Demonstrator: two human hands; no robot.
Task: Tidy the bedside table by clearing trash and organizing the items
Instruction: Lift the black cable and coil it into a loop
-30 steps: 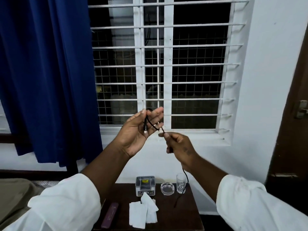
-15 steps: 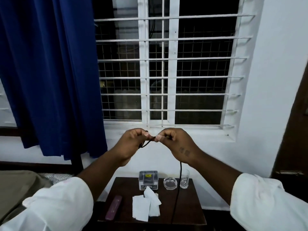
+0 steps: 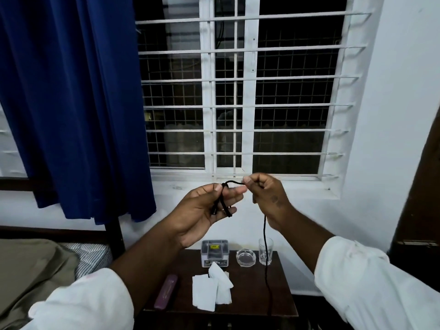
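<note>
I hold a thin black cable up in front of the window, well above the dark wooden bedside table. My left hand has a short coil of the cable looped over its fingers, pinned by the thumb. My right hand pinches the cable just to the right; a short taut stretch runs between the hands. The rest of the cable hangs from my right hand down past the table's right side. On the table lie white tissues.
On the table also stand a small clear plastic box, a glass ashtray, a drinking glass and a purple case. A blue curtain hangs left, a bed lies lower left, a door stands right.
My hands dropped lower and came together, then parted slightly. My left hand now shows a loop of cable around its fingers. The view tilted up a little.
</note>
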